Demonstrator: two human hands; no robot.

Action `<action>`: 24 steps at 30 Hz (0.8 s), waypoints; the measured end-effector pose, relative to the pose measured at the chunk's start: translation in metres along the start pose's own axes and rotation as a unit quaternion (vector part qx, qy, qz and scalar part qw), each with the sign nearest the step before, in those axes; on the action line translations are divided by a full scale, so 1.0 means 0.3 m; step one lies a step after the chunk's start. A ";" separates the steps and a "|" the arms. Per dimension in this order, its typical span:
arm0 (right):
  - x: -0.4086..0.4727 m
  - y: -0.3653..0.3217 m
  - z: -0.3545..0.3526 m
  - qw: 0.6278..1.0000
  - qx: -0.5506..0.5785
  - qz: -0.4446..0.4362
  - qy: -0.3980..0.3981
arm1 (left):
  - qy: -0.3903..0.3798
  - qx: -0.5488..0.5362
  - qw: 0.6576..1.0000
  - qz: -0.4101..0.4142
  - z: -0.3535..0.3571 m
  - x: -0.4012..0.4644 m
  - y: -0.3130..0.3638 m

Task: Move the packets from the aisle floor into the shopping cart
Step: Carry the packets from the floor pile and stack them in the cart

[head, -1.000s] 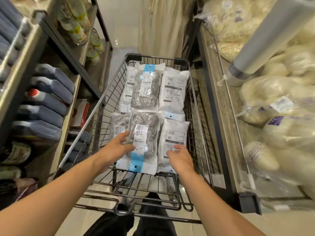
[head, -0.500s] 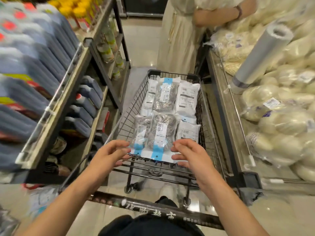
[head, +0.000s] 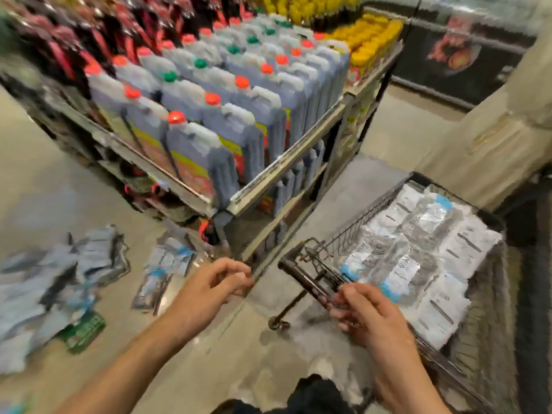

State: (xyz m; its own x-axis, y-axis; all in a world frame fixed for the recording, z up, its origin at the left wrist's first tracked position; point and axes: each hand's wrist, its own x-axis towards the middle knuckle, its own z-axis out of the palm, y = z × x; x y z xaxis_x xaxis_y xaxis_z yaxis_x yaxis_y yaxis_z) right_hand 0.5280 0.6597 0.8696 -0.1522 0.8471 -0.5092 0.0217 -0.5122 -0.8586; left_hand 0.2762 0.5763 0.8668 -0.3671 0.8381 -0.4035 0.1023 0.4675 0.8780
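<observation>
**Fingers empty, between loads**

My fingers on both hands are loosely curled, pinching nothing. My left hand hangs over the floor; my right hand is at the shopping cart rim. Packets in the cart lie just beyond my right fingertips. Loose packets lie left of my left fingers; next, I judge, reach down there.

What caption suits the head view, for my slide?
Empty hands between loaded cart and packets left on the floor.
</observation>
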 end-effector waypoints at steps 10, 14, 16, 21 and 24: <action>0.032 -0.033 0.329 0.953 -0.206 -0.055 -0.214 | 0.247 -0.110 0.957 -0.108 -0.259 -0.312 -0.303; 0.048 -0.007 0.450 0.923 -0.237 -0.040 -0.300 | 0.326 -0.133 0.925 -0.142 -0.262 -0.411 -0.351; 0.050 0.017 0.509 0.908 -0.250 -0.018 -0.335 | 0.371 -0.145 0.903 -0.162 -0.255 -0.455 -0.366; 0.047 0.076 0.657 0.855 -0.282 0.033 -0.434 | 0.462 -0.196 0.835 -0.225 -0.224 -0.575 -0.402; 0.042 0.109 0.780 0.822 -0.315 0.024 -0.473 | 0.510 -0.240 0.789 -0.245 -0.235 -0.640 -0.428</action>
State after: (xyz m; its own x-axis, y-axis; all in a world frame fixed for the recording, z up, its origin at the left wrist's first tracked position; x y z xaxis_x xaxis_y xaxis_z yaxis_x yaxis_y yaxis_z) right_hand 0.2957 0.6206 0.8490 -0.8305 0.1863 -0.5250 0.5125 -0.1140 -0.8511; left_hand 0.2683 0.3353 0.8498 -0.8326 -0.1871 -0.5214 -0.5538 0.2999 0.7768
